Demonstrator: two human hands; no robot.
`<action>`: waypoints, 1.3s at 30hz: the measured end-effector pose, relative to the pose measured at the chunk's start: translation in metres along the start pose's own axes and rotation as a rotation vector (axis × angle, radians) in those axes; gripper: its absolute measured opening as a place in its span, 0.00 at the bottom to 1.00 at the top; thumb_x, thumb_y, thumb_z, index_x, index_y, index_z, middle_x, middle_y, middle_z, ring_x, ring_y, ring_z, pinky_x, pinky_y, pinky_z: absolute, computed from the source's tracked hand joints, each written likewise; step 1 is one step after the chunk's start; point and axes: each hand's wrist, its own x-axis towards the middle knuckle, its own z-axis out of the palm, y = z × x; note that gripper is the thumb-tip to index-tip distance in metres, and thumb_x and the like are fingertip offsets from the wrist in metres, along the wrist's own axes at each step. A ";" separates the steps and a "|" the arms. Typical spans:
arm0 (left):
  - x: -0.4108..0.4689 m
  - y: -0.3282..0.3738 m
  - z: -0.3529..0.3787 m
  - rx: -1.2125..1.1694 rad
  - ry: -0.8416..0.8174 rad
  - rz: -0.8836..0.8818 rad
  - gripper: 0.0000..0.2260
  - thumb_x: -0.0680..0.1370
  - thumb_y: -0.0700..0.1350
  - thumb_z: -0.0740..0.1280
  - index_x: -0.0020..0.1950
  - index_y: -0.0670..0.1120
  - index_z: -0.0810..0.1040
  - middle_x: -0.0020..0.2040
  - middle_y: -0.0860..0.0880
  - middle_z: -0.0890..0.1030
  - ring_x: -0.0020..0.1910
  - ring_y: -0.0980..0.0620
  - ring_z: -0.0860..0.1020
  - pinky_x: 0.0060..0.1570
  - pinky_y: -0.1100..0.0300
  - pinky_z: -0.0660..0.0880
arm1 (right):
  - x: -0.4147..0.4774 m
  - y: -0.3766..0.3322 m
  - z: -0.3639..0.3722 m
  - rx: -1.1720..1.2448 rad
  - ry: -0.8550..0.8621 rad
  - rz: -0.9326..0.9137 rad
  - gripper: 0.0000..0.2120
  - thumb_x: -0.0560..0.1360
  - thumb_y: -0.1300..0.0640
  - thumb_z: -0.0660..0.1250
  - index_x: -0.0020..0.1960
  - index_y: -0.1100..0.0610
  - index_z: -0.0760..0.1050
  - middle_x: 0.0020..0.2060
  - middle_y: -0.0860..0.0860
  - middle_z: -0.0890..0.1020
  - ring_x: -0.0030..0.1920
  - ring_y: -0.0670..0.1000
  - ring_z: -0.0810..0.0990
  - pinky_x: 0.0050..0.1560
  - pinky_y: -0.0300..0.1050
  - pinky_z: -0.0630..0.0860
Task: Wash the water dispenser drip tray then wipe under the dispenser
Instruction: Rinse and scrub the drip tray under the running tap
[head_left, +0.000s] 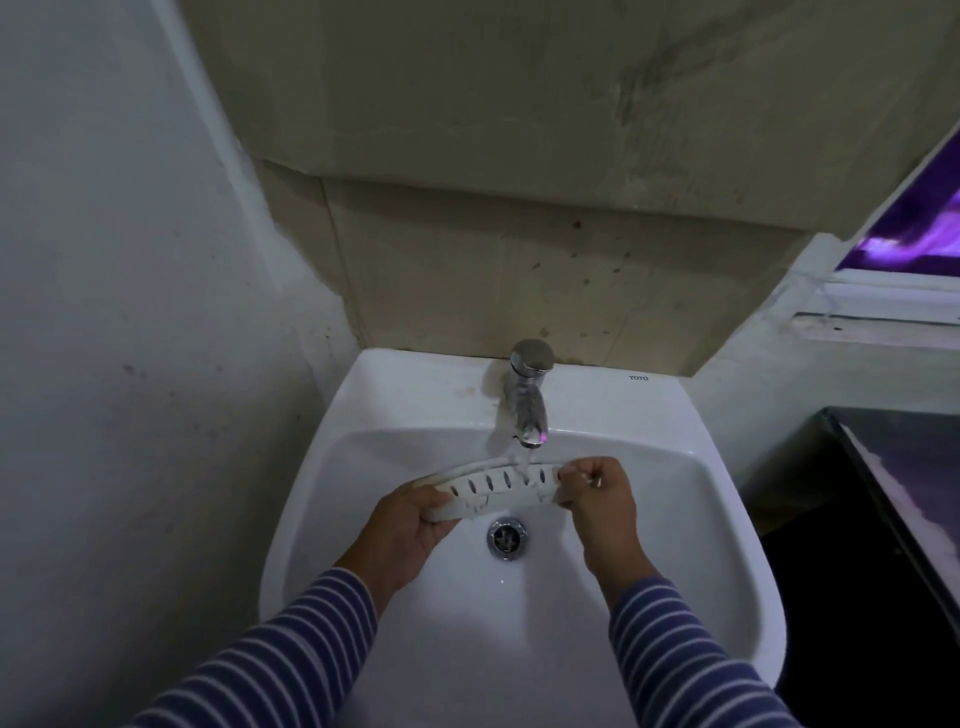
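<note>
Head view, looking down into a white sink (691, 499) set against a stained beige wall. White drip tray (498, 491), curved and pierced by a row of oval slots, held over the basin just in front of the chrome tap (527, 400) and above the drain (507, 538). Water (521, 460) falls from the tap spout onto the tray near its middle, slightly toward the right end. Left hand (402, 535) closed around the left end of the tray, fingers curled beneath it and thumb across its front edge. Right hand (597, 506) closed around the right end of the tray, fingers bent tightly into a near fist with the knuckles facing the tap; a ring shows on one finger. Tray slanted, its left end nearer the person and lower than its right end, slotted face turned up toward the camera. Both forearms enter from the near rim of the sink in blue-and-white striped sleeves (291, 654). Drain lies between the two wrists, uncovered. To the right of the sink, a dark countertop (904, 483); beyond it, a window ledge (878, 306) with a purple-lit pane. To the left of the sink, a plain white wall (114, 312).
</note>
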 end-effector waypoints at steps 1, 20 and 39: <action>0.001 -0.001 0.000 0.028 -0.003 -0.025 0.11 0.75 0.28 0.57 0.53 0.36 0.75 0.47 0.38 0.80 0.46 0.44 0.79 0.39 0.56 0.81 | 0.000 -0.001 -0.002 0.030 -0.017 -0.009 0.05 0.71 0.59 0.68 0.43 0.52 0.73 0.49 0.62 0.78 0.48 0.61 0.80 0.51 0.59 0.80; 0.006 -0.025 0.008 0.356 -0.099 -0.068 0.08 0.79 0.38 0.64 0.56 0.35 0.75 0.51 0.38 0.80 0.47 0.44 0.81 0.40 0.56 0.80 | -0.004 0.023 0.013 -1.060 0.158 -0.512 0.22 0.77 0.49 0.60 0.66 0.59 0.73 0.67 0.64 0.72 0.67 0.69 0.68 0.65 0.67 0.66; 0.007 -0.001 -0.010 0.301 -0.047 -0.044 0.05 0.79 0.35 0.61 0.51 0.38 0.77 0.49 0.40 0.80 0.46 0.44 0.79 0.44 0.53 0.78 | -0.006 0.007 0.004 -0.704 0.216 -0.253 0.19 0.72 0.54 0.69 0.63 0.55 0.74 0.63 0.57 0.72 0.61 0.61 0.70 0.60 0.57 0.68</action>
